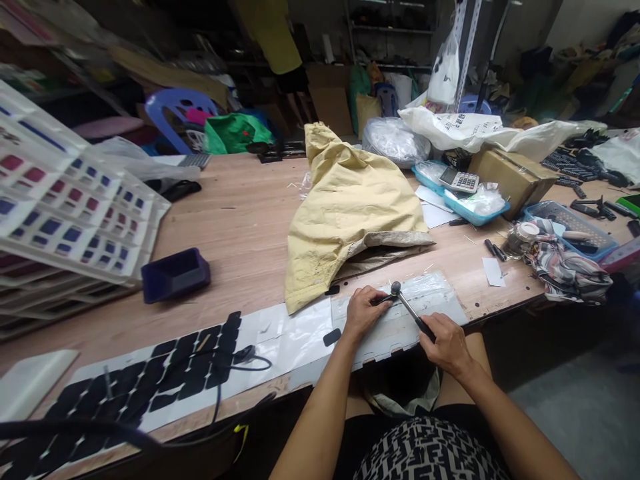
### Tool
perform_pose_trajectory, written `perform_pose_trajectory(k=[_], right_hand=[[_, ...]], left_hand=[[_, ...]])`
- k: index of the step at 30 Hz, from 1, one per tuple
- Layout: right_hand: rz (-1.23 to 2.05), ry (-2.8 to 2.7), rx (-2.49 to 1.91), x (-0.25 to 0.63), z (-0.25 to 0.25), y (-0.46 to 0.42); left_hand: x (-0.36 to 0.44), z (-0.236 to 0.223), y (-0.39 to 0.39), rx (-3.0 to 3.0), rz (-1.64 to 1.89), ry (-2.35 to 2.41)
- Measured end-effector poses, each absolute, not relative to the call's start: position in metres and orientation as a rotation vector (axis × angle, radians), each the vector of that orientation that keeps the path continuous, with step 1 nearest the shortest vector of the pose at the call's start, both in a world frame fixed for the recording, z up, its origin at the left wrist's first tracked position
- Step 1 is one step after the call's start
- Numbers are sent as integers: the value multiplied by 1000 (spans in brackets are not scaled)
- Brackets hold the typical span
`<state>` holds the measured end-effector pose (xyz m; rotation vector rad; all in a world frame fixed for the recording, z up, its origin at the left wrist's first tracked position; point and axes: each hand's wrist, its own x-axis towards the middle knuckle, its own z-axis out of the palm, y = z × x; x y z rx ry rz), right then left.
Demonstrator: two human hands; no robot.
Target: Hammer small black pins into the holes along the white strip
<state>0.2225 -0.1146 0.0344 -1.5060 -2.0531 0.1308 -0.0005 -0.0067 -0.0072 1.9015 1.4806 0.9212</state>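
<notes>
My right hand is closed around the black grip of a small hammer. Its bright metal shaft slants up to the left, ending in a dark rounded head beside my left fingertips. My left hand pinches a small dark part just under that head; its exact kind is too small to tell. Both hands are above a plastic-covered pale sheet at the table's front edge. Behind them lies a yellow cloth sack, its open mouth facing me. A black rounded pad rests near my left wrist.
Black pads on white backing and a cable lie at left. Nearby stand a dark blue tray and white crates. To the right are a calculator, a carton and a basket. A person stands behind.
</notes>
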Motion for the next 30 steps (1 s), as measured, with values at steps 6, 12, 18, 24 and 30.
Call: perform_pose_trajectory(k=[6, 12, 18, 24, 30], right_hand=[[264, -1807, -1561, 239, 38, -80], [553, -1459, -1636, 264, 25, -42], [603, -1392, -1633, 267, 14, -39], [635, -1387, -1639, 265, 17, -40], [619, -1384, -1648, 264, 19, -41]], left_hand=[[-1, -8, -7, 1915, 904, 1499], [0, -4, -6, 1899, 883, 1499], [1, 14, -40, 1953, 994, 1424], [11, 5, -134, 2261, 1003, 1356], [26, -25, -168, 2467, 933, 1482]])
